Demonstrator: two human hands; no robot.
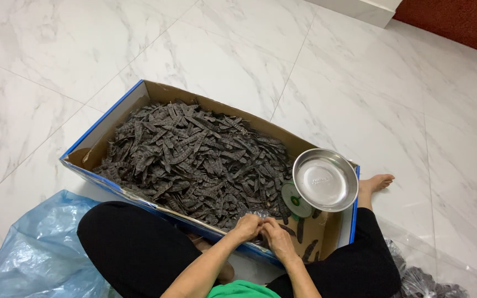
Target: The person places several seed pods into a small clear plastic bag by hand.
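A long cardboard box (139, 95) with blue outer sides lies on the floor in front of me, heaped with several dark dried pods (194, 157). My left hand (248, 225) and my right hand (276, 238) meet at the box's near edge, fingers closed together on a small clear plastic bag (258, 214) at the edge of the heap. What is inside the bag is hidden by my fingers. A round steel pan (325, 179) sits on a small green scale (293, 200) in the box's right end, just beyond my hands.
My legs in black trousers flank the box, with a bare foot (376, 182) at the right. A crumpled blue plastic bag (34, 248) lies at the lower left. A clear bag of dark pods (432, 278) rests at the lower right. White marble tiles surround everything.
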